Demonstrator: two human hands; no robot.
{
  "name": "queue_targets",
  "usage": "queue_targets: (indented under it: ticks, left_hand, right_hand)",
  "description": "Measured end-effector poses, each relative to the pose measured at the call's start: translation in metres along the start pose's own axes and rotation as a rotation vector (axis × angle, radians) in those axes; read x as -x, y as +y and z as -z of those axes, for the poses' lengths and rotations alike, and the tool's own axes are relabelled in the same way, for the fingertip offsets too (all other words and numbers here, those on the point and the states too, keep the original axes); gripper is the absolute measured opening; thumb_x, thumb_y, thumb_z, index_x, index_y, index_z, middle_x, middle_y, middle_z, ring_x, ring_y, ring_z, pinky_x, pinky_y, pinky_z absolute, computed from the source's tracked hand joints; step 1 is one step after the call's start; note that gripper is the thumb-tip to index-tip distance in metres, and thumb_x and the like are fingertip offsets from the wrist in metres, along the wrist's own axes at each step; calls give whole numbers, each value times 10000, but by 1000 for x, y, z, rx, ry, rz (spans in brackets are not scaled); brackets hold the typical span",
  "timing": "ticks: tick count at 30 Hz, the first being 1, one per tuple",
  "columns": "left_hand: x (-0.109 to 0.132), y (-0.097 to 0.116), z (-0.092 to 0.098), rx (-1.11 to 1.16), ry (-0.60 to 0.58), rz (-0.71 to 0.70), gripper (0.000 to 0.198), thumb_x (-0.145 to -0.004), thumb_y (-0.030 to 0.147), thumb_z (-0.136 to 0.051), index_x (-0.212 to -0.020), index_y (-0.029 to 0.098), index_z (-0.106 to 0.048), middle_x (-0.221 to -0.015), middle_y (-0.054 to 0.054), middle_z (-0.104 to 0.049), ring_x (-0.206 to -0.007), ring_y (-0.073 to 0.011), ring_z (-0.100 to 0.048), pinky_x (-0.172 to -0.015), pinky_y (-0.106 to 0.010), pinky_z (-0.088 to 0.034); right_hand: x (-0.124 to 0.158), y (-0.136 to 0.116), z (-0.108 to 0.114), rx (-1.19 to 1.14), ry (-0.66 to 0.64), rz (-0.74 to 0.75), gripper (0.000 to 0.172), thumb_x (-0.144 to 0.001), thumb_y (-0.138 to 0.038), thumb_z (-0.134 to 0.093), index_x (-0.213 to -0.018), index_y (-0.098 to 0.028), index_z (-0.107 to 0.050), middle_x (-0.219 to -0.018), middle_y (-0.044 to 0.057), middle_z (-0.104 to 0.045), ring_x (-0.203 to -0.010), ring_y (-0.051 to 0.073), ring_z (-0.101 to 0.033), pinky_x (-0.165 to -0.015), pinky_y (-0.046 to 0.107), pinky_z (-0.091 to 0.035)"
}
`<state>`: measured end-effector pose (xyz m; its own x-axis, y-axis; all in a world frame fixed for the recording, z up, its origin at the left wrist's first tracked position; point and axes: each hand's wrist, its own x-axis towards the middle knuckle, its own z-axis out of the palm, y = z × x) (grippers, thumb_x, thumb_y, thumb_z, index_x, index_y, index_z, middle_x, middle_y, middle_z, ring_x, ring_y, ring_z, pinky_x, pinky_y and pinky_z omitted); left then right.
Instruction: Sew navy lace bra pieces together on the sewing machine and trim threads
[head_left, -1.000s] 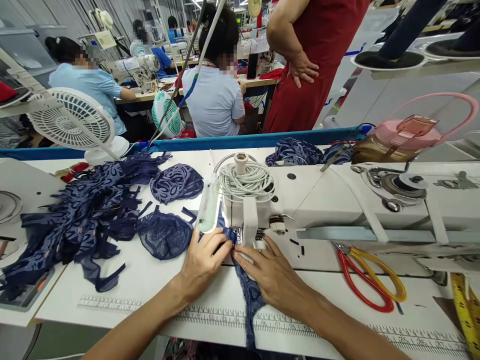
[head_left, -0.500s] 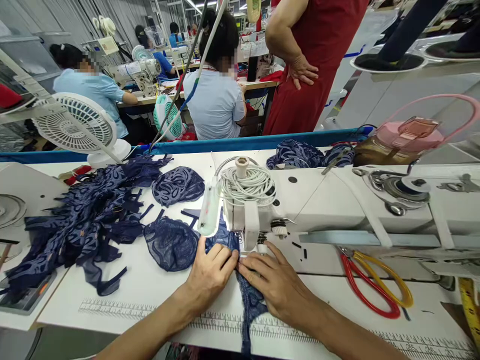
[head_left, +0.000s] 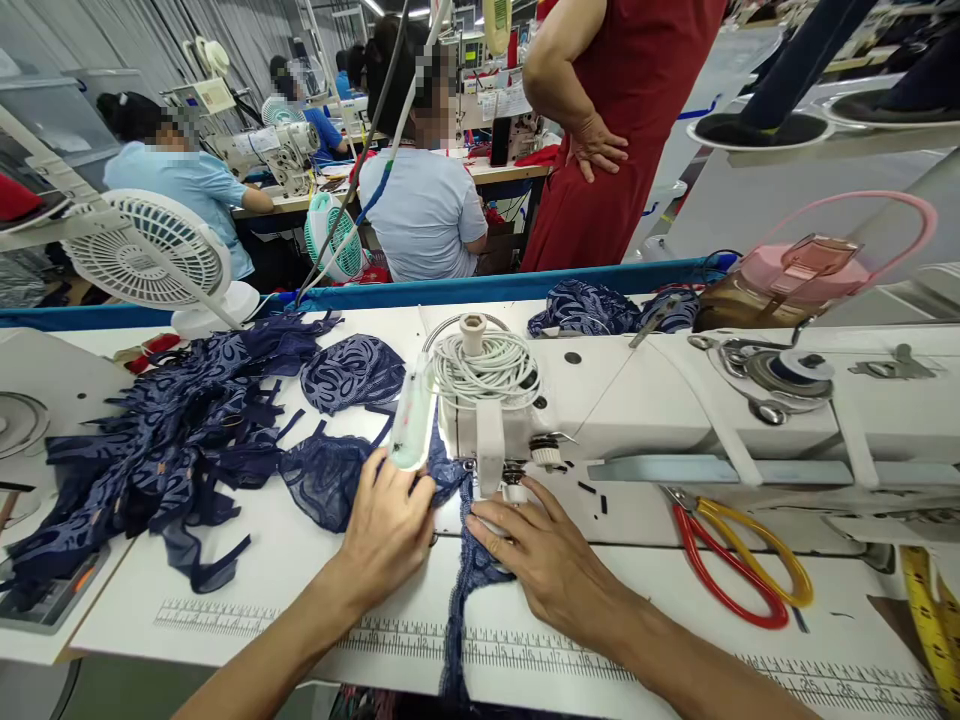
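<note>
A navy lace piece (head_left: 466, 570) lies under the head of a white sewing machine (head_left: 645, 390), its narrow strip running down over the table's front edge. My right hand (head_left: 551, 555) rests flat on that lace beside the presser foot, fingers spread and stretched out. To the left of the strip, my left hand (head_left: 390, 525) has its fingers curled down, below a small lit lamp (head_left: 412, 415); whatever they hold is hidden. Just behind this hand lies a sheer navy bra cup (head_left: 322, 480), and a patterned cup (head_left: 352, 373) sits farther back.
A heap of navy lace pieces (head_left: 172, 430) covers the left of the table. Red-and-yellow-handled scissors (head_left: 739, 555) and a yellow tape measure (head_left: 926, 620) lie at right. A white fan (head_left: 150, 250) and pink-lidded jug (head_left: 795, 275) stand behind. Several people are beyond the blue edge.
My left hand has moved left, away from the lace strip, and its fingers have curled. My right hand stays on the lace. The strip's lower end has shifted left.
</note>
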<state>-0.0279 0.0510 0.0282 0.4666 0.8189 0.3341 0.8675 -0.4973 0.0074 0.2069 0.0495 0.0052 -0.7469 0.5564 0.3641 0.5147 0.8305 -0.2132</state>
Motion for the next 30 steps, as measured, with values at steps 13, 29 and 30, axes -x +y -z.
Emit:
queue_targets:
  ticks: [13, 29, 30]
  left_hand:
    - [9, 2, -16, 147, 136, -222, 260, -931, 30, -438, -1104, 140, -597, -929, -52, -655, -889, -166, -581, -997, -446, -437]
    - [7, 11, -17, 124, 106, -216, 328, -930, 37, -398, -1162, 129, -611, -1114, -120, -667, -1147, -241, -567, -959, -431, -423]
    - [7, 12, -17, 128, 103, -218, 330, -938, 42, -394, -1176, 127, -606, -1116, -118, -673, -1145, -232, -573, -972, -429, -416]
  right_hand:
    - [0, -7, 3, -99, 24, 2, 506, -766, 30, -418, -1199, -162, -599, -1246, 86, -627, -1214, 194, -502, -1167, 459, -199]
    - [1, -8, 3, -95, 30, 2, 500, -763, -3, -469, -1224, -152, -592, -1202, 82, -652, -1172, 196, -527, -1189, 460, -124]
    - [1, -8, 3, -91, 30, 5, 503, -756, -4, -473, -1223, -149, -593, -1199, 83, -652, -1174, 197, -526, -1188, 459, -127]
